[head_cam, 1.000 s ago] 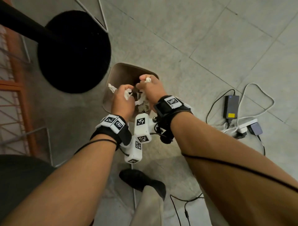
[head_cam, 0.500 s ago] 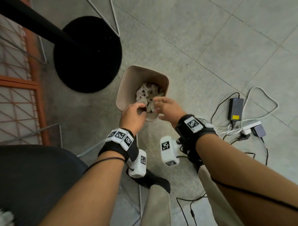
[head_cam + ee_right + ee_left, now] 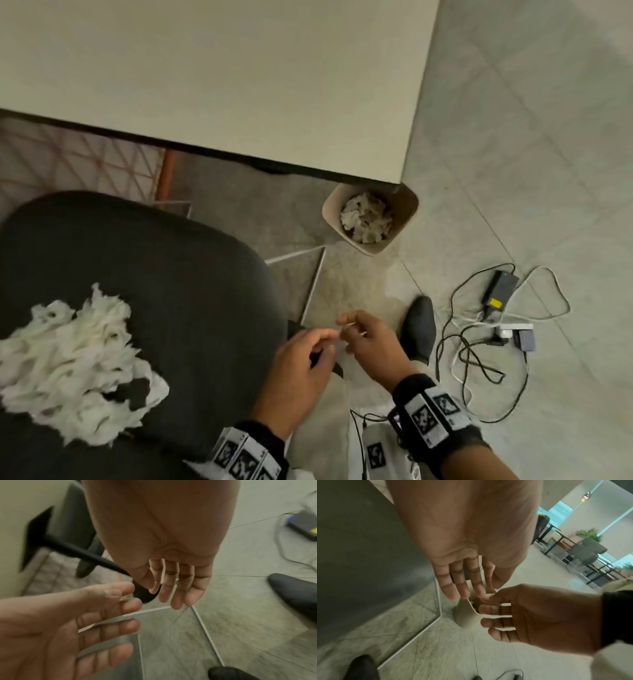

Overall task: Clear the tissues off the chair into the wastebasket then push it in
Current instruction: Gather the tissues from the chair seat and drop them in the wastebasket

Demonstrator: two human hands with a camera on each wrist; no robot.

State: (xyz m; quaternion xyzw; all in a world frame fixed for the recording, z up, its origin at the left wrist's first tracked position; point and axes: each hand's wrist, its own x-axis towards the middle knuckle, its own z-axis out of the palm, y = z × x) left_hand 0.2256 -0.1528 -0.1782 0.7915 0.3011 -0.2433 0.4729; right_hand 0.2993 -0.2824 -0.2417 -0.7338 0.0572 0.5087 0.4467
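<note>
Both hands sit low center of the head view, fingertips nearly meeting: left hand (image 3: 301, 370) and right hand (image 3: 371, 346), each grip loose and holding nothing. Big tissue pile (image 3: 68, 370) still covers the chair (image 3: 191, 274) at lower left. Wastebasket (image 3: 407, 209), half full, sits mid-frame by the desk (image 3: 239, 85) corner.

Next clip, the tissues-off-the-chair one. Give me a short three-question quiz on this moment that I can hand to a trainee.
1. True or false: the chair seat has no tissues left on it.
2. Where does the wastebasket stand? A) on the chair B) on the floor at the table corner C) on the table
3. What do the left hand and right hand hold?

Key: 1 false, a pile of tissues remains; 2 B; 3 nothing, both are open.
</note>
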